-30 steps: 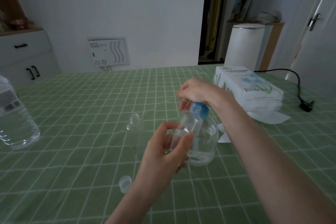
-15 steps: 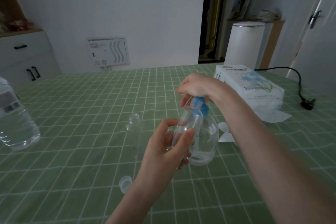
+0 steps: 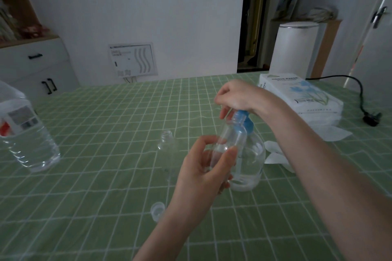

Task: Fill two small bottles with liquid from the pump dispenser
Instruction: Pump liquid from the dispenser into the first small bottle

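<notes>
1. The counter [image 3: 106, 112], under its green checked cloth, carries everything. Work low over it so any drip lands there.
2. The pump dispenser [image 3: 252, 167] stands right of centre, and I judge it well under half full. Your right hand [image 3: 235, 95] sits on top, fingers curled down over the blue head. Press straight down in slow, full strokes so the base does not tip.
3. Your left hand [image 3: 201, 174] grips the small bottle [image 3: 228, 137], thumb and fingers wrapped round its lower half. The bottle is lifted off the counter and leans against the dispenser, with its mouth just beside the blue head. I cannot tell whether the spout sits over the mouth, so check before each stroke.
4. The second small bottle [image 3: 168, 148] stands open on the counter, just left of your left hand. It looks empty and is probably next.
5. A cap [image 3: 158, 211] lies near you, left of your left wrist. Mind it with your forearm.
</notes>
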